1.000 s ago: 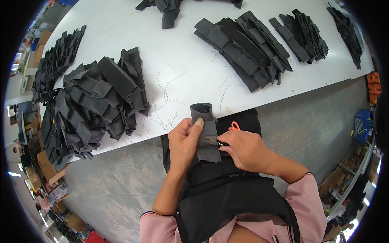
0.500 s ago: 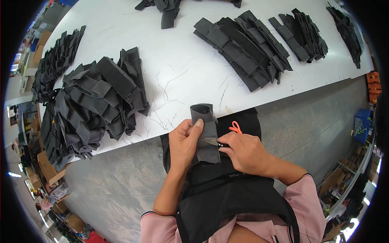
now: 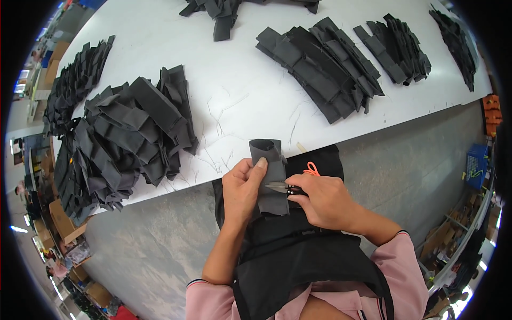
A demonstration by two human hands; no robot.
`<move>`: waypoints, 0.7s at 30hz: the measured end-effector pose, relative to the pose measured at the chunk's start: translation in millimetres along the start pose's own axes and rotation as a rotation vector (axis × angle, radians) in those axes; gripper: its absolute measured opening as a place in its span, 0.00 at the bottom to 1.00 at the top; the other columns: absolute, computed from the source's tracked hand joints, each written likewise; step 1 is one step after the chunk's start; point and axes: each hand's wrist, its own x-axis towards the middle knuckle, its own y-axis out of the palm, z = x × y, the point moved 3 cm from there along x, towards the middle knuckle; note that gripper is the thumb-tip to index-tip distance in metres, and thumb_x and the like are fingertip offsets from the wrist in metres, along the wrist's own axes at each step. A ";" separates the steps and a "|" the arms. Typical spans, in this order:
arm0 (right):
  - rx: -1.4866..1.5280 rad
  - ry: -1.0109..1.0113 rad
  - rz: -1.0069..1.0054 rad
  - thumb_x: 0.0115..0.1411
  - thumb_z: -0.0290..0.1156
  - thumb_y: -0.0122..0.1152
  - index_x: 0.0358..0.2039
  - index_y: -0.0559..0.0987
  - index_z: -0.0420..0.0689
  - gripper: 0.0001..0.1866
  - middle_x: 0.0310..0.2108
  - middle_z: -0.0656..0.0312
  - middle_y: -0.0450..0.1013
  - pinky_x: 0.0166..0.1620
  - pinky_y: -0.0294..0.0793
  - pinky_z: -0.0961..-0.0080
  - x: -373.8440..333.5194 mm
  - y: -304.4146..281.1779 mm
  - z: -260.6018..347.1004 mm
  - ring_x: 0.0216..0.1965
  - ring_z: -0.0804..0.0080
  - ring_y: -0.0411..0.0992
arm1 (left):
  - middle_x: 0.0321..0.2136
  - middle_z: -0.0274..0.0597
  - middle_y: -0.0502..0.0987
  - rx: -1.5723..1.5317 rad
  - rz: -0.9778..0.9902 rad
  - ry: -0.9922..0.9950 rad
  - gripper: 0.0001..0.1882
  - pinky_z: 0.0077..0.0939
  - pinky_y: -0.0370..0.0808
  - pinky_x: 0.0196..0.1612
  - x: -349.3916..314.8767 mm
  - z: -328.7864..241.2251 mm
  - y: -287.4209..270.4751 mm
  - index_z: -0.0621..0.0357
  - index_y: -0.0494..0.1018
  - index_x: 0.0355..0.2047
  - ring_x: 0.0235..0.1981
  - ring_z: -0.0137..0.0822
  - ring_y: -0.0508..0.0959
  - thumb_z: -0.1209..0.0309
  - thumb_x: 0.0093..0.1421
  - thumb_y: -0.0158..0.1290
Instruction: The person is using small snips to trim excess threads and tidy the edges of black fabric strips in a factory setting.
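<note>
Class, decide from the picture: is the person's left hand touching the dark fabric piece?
Touching: in the head view, the left hand has its thumb laid on the front of the dark fabric piece.

Site: textile workshop. Evidence: dark cloth piles (image 3: 320, 69) and loose threads (image 3: 219, 126) on white table (image 3: 229, 69); snips (image 3: 290, 189); bare grey floor (image 3: 154, 240); boxes (image 3: 64, 216) along left side.

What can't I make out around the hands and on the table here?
In the head view:
Handles of the pointed metal-bladed snips: mostly covered by the right hand, so whether the slim orange loop joins them is unclear.
Fingertips of the left hand, thumb aside: hidden behind the folded dark-grey fabric strip.
Far dark-grey fabric pile: cut off by the top edge.
Thin dark threads on the white table: too fine to count.
</note>
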 end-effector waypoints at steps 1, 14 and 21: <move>-0.010 -0.007 -0.011 0.46 0.25 0.67 0.39 0.73 0.41 0.18 0.31 0.56 0.75 0.31 0.73 0.69 1.1 -3.7 1.8 0.28 0.57 0.73 | 0.20 0.24 0.72 0.000 0.009 0.014 0.10 0.09 0.59 0.24 -2.1 -3.6 0.2 0.64 0.74 0.28 0.21 0.12 0.63 0.68 0.61 0.53; 0.423 0.286 -0.244 0.53 0.17 0.57 0.44 0.71 0.40 0.16 0.19 0.68 0.64 0.26 0.58 0.87 -17.7 -4.9 -18.7 0.21 0.85 0.59 | 0.27 0.49 0.75 -0.520 0.320 0.342 0.18 0.34 0.75 0.39 1.6 -29.5 -37.8 0.62 0.64 0.39 0.31 0.44 0.78 0.57 0.63 0.47; 0.465 0.334 -0.296 0.61 0.22 0.47 0.38 0.75 0.35 0.08 0.21 0.67 0.62 0.28 0.58 0.86 31.8 -15.6 -37.1 0.23 0.83 0.60 | 0.24 0.45 0.72 0.472 -0.174 0.982 0.45 0.39 0.60 0.55 -9.9 -159.0 -143.8 0.64 0.68 0.20 0.36 0.43 0.74 0.34 0.59 0.18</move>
